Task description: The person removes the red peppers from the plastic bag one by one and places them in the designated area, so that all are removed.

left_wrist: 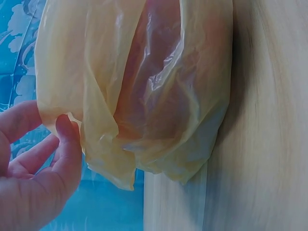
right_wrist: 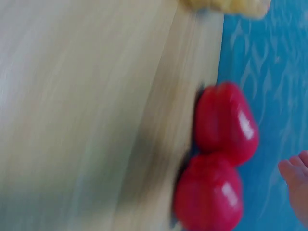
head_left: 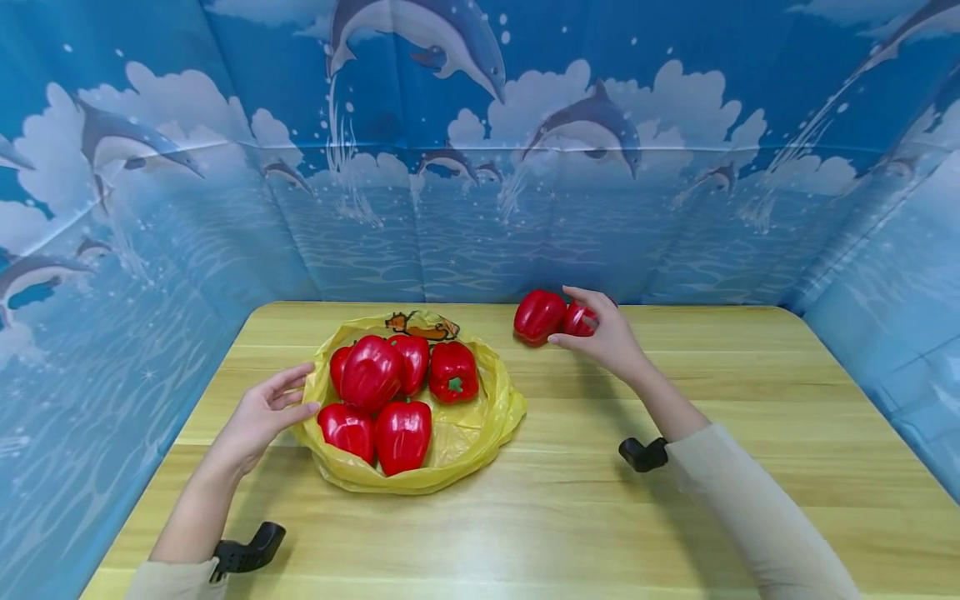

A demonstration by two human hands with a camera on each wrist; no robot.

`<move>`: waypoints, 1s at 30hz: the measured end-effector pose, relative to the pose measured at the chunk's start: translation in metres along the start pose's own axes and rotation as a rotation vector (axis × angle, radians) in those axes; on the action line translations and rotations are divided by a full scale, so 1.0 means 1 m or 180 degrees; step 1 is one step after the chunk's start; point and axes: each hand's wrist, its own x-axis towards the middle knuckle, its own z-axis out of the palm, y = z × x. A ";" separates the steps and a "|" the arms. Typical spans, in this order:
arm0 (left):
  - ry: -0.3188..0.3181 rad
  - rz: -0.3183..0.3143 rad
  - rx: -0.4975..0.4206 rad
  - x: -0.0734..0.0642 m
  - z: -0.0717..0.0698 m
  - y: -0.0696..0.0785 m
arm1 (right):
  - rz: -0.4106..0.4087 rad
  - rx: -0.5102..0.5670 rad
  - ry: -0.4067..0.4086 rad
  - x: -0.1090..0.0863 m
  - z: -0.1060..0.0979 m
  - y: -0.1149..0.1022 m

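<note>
A yellow plastic bag (head_left: 480, 446) lies wide-mouthed on the table, holding several glossy red bell peppers (head_left: 405, 437). At its left rim is my left hand (head_left: 258, 421); thumb and fingers pinch the thin plastic, which hangs in folds (left_wrist: 163, 91) in the left wrist view. Two more bell peppers, a left one (head_left: 539, 317) and a right one (head_left: 579, 319), touch each other near the table's back edge. Over the right one, partly covering it, my right hand (head_left: 603, 333) is held with thumb and fingers spread. The right wrist view shows its fingertips (right_wrist: 293, 171) apart from both peppers.
The light wood table (head_left: 675, 517) has rounded back corners. A blue curtain (head_left: 480, 225) printed with dolphins stands close behind it and along both sides. Black wrist cameras sit on the left forearm (head_left: 251, 550) and the right forearm (head_left: 645, 454).
</note>
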 end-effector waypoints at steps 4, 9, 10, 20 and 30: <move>0.0008 -0.0010 0.0028 -0.002 0.000 0.001 | -0.0169 0.0229 -0.0195 -0.002 0.012 -0.020; 0.0029 -0.0014 0.0033 -0.004 -0.001 0.001 | -0.0398 0.0220 -0.0382 0.000 0.031 -0.046; 0.0031 -0.0013 0.0022 -0.003 0.000 0.001 | -0.0448 0.0191 -0.0412 0.000 0.036 -0.050; 0.0031 0.0019 0.0021 -0.005 0.001 0.000 | -0.0902 0.0425 -0.0838 -0.006 0.083 -0.089; 0.0027 -0.0004 -0.0003 -0.003 0.002 -0.001 | -0.1106 0.0138 -0.0951 -0.008 0.125 -0.114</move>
